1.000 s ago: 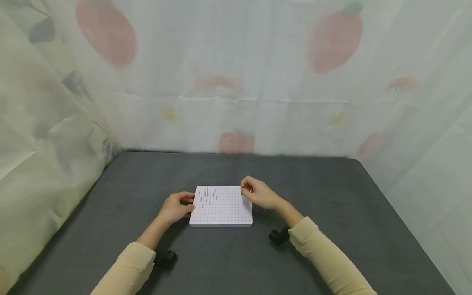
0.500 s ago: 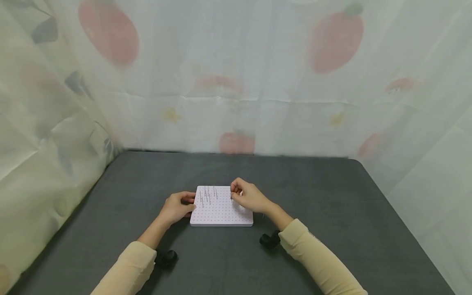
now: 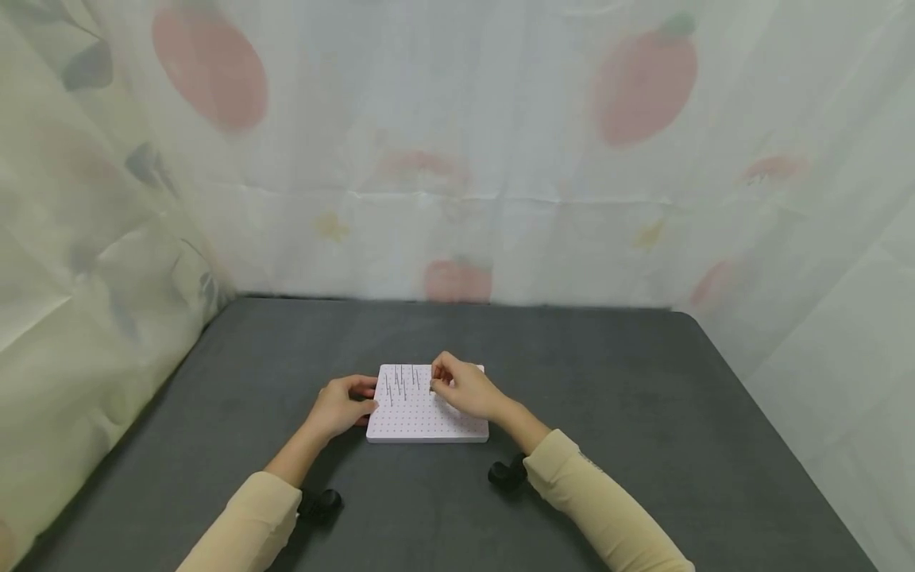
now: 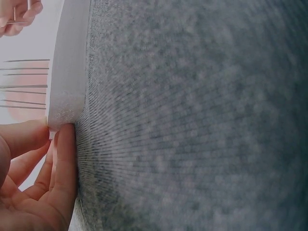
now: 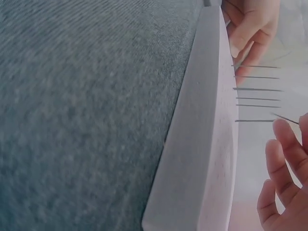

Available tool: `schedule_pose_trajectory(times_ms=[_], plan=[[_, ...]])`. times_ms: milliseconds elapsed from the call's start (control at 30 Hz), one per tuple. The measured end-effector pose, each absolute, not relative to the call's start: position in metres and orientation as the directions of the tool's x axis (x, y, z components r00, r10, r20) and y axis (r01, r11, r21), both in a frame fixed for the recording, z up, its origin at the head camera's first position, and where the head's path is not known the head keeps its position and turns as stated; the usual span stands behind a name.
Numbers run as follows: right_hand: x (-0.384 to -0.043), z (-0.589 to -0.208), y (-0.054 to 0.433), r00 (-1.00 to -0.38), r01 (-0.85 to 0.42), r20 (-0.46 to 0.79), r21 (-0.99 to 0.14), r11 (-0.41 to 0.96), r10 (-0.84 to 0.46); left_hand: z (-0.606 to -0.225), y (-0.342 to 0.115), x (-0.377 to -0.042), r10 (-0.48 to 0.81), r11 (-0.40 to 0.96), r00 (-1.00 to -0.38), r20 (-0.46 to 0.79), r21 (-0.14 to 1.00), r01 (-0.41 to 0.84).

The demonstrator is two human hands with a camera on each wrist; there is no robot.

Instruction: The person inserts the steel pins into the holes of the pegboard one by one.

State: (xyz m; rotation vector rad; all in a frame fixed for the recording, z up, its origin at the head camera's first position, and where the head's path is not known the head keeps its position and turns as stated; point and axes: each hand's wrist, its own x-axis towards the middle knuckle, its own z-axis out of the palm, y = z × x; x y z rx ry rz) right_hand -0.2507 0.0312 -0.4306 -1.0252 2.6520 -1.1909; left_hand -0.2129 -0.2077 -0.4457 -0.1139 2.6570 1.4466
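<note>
A white board (image 3: pixel 422 425) with rows of small holes lies flat on the table. Several thin metal needles (image 3: pixel 397 380) stand upright in its far left part; the right wrist view shows these needles (image 5: pixel 257 90) side-on. My left hand (image 3: pixel 339 407) holds the board's left edge, thumb at the upper rim and fingers against the side. Over the board's back middle, my right hand (image 3: pixel 466 389) pinches one thin needle (image 5: pixel 286 118) between thumb and index finger, its other fingers loosely bent. That needle's tip appears apart from the board in the right wrist view.
A dark grey table (image 3: pixel 608 381) surrounds the board. White curtains (image 3: pixel 543 143) with printed fruit hang behind the table and along both sides. Black wrist devices (image 3: pixel 320 506) sit under both forearms, close to the tabletop.
My right hand has moved left across the board with the needle, from its back right corner toward the standing needles. My left hand keeps its place on the edge.
</note>
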Motion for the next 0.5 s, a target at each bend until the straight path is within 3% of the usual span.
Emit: schedule_pose_trajectory(times_ms=[500], plan=[[-0.249,-0.436,0.015,-0.794,-0.564,0.232,-0.624,0.541,-0.562,-0.448,-0.209,-0.215,-0.010,0.549,-0.993,-0.116,0.830,-0.103]])
